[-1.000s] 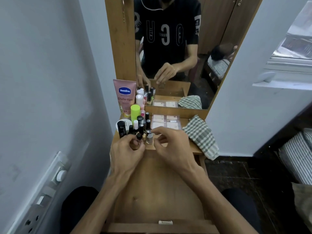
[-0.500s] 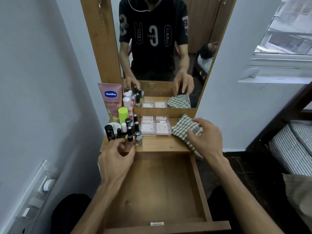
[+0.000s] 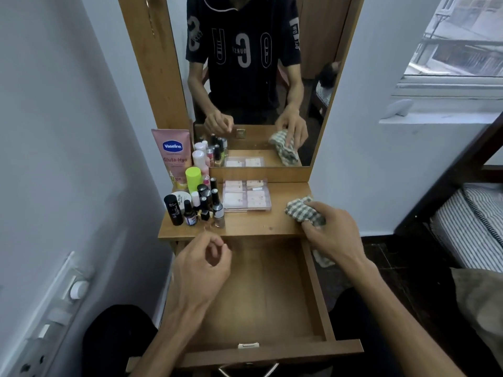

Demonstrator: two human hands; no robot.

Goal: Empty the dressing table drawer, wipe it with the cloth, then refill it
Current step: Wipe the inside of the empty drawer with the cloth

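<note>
Two hands in view over an open drawer [image 3: 261, 292], which looks bare inside, so emptying seems done. Far left on the tabletop [image 3: 253, 227]: pink tube [image 3: 172, 153], green-capped bottle [image 3: 193, 179], then a tight cluster of small bottles [image 3: 202, 206] near the front left edge. Left hand [image 3: 200, 273] hovers over the drawer's left part, fingers loosely curled, thumb and forefinger near each other, holding nothing I can see. Middle of the top: clear flat case [image 3: 246, 195] lying beside the bottles, apart from them. Right: checked cloth [image 3: 302, 210] at the top's right front corner, bunched, with one end hanging down past the drawer side. Right hand [image 3: 332, 232] grips the cloth, fingers curled round it. Mirror [image 3: 253, 77] behind repeats both hands. Judgement: step one finished, wipe not yet begun since cloth is outside the drawer; wiping and all the refilling are left. Roughly a third through.
</note>
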